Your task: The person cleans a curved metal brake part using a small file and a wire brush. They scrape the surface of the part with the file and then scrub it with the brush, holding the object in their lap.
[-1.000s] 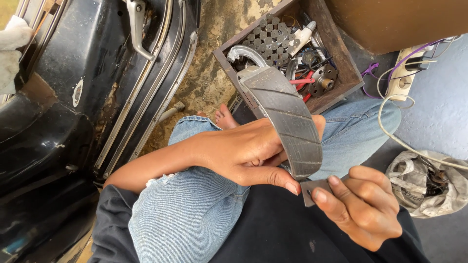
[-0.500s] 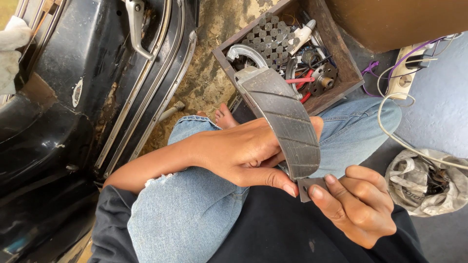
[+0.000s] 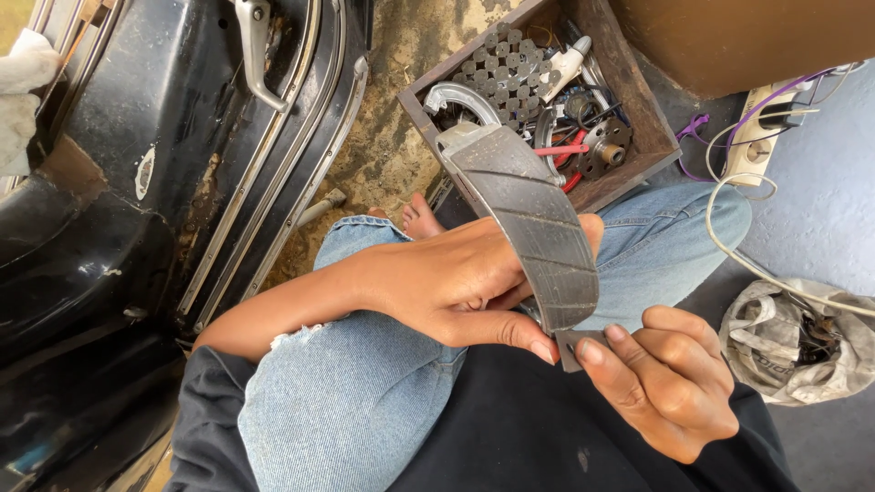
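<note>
**Head view: both hands on a curved brake shoe**

Head view: the left hand [image 3: 456, 287] is wrapping around the curved grey metal brake shoe with grooved lining [image 3: 533, 223], its fingers closing beneath the lower end. The right hand [image 3: 670, 378] is pinching a small dark grey flat piece [image 3: 574, 346] against that lower tip, thumb on top. The shoe is arching up over the blue-jeaned knee [image 3: 365, 401], its upper end lying in front of the brown wooden box of tools and parts [image 3: 629, 100].
</note>
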